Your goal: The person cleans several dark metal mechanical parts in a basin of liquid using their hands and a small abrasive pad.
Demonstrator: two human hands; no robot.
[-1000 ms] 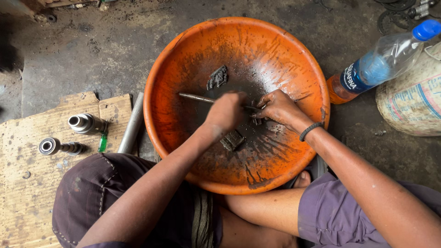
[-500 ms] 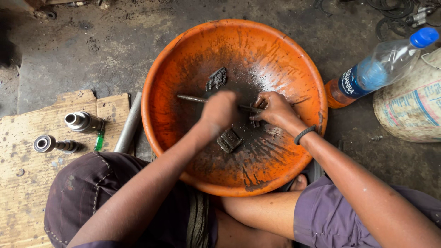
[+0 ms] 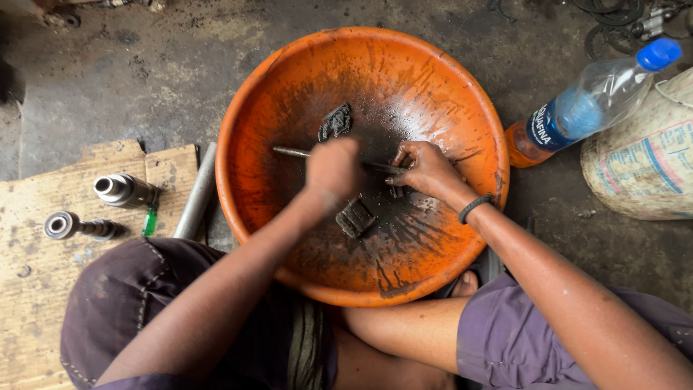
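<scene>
Fingers of left hand [image 3: 332, 167] clench a thin rod [image 3: 292, 152], hiding its middle; right hand [image 3: 426, 170] pinches something unclear

Rod's [image 3: 292, 152] middle behind the left hand [image 3: 332, 170]; small part under right hand [image 3: 426, 170] perhaps metal.

You see everything through one camera on your head, pointed almost straight down from close above. It faces the floor in front of your seated body, with your thighs filling the near edge and both forearms running up from there into the middle. The orange basin [image 3: 245, 144] sits centred, close enough to fill most of the height. The cardboard sheet [image 3: 43, 289] marks the left border, the woven sack [image 3: 642, 173] the right. No second view overlaps this one.
</scene>
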